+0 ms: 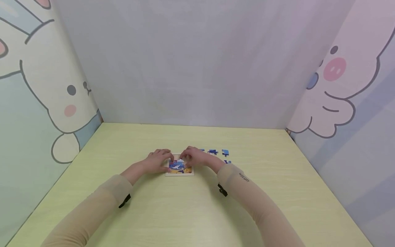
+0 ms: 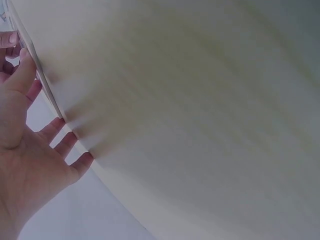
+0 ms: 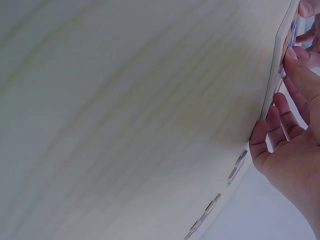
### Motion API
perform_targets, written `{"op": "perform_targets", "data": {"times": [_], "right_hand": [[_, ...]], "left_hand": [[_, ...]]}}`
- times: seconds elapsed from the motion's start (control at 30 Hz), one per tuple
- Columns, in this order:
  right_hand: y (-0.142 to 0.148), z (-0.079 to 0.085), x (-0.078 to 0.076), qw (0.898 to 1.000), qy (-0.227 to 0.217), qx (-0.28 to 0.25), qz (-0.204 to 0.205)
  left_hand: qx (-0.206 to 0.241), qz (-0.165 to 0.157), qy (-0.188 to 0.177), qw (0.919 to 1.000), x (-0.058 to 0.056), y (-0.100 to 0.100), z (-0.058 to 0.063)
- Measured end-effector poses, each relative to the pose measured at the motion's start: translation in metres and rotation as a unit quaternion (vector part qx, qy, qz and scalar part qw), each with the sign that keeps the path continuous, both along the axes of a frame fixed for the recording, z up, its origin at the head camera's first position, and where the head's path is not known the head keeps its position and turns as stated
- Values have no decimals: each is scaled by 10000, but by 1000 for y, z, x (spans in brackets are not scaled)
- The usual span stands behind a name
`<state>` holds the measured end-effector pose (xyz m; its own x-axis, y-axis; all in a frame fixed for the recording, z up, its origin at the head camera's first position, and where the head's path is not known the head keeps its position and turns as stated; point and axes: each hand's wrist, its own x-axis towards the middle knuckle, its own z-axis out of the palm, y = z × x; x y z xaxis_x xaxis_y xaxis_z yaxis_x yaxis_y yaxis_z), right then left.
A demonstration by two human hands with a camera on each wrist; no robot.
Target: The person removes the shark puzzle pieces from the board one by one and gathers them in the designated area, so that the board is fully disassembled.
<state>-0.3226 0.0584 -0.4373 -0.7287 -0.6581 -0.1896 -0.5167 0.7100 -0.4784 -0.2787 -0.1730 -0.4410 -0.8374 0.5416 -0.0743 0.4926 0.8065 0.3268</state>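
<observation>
A small wooden jigsaw puzzle tray (image 1: 179, 174) with a pale rim lies flat on the table. Blue, white and orange puzzle pieces (image 1: 176, 166) fill much of it; the upper part is partly covered by fingers. My left hand (image 1: 156, 161) rests at the tray's left side. Its thumb and forefinger touch the puzzle, while the other fingers (image 2: 65, 145) are spread with their tips on the table. From the right, my right hand (image 1: 195, 156) reaches over the tray, thumb and fingertips down on the puzzle. Whether it pinches a piece cannot be seen.
Loose jigsaw pieces lie right of the tray: a dark blue one (image 1: 212, 152), a light blue one (image 1: 225, 152) and another (image 1: 227, 161) partly behind the right wrist. One more peeks out beside the right hand. A pale curtain (image 1: 194, 68) closes off the table's back.
</observation>
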Motion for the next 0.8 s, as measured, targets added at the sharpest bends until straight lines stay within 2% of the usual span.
{"op": "perform_targets", "data": {"times": [0.37, 0.8], "right_hand": [[0, 0, -1, 9994, -71, -329, -50], [0, 2, -3, 9959, -162, -876, -175]], "left_hand": [[-115, 3, 38, 9999, -3, 1, 0], [-13, 6, -7, 10000, -1, 1, 1]]}}
